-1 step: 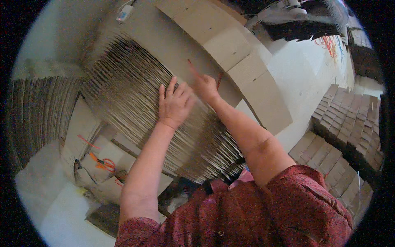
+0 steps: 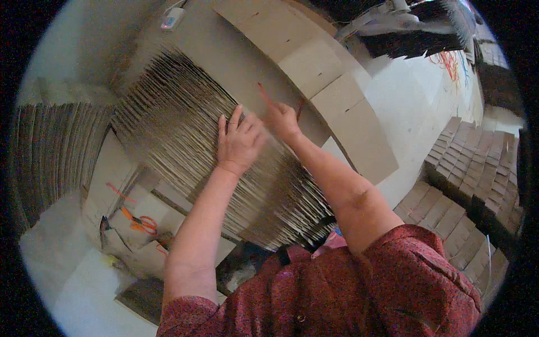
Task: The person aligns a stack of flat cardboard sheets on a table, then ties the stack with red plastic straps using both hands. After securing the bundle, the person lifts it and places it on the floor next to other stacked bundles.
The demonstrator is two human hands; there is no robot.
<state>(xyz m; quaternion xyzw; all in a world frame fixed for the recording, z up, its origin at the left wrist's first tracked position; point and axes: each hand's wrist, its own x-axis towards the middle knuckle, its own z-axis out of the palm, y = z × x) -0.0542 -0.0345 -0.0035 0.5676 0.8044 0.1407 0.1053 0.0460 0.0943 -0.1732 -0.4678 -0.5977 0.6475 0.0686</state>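
A long row of cardboard sheets (image 2: 168, 135) lies in front of me, packed close together with their edges facing up. My left hand (image 2: 240, 143) rests flat on these edges, fingers spread, holding nothing. Just to its right is my right hand (image 2: 283, 121), fingers closed and slightly blurred. A thin red strip (image 2: 264, 91) sticks out from it toward the far side. Another bit of red (image 2: 300, 106) shows behind that hand, against the flat cardboard. The fingertips' grip on the strip is partly hidden.
Orange-handled scissors (image 2: 140, 221) and a loose red strip (image 2: 120, 192) lie at the left. More upright sheets (image 2: 56, 157) stand beyond them. Flat cardboard pieces (image 2: 331, 84) run along the far right. Stacked cardboard (image 2: 469, 168) sits at the right, and a white box-shaped device (image 2: 172, 19) at the back.
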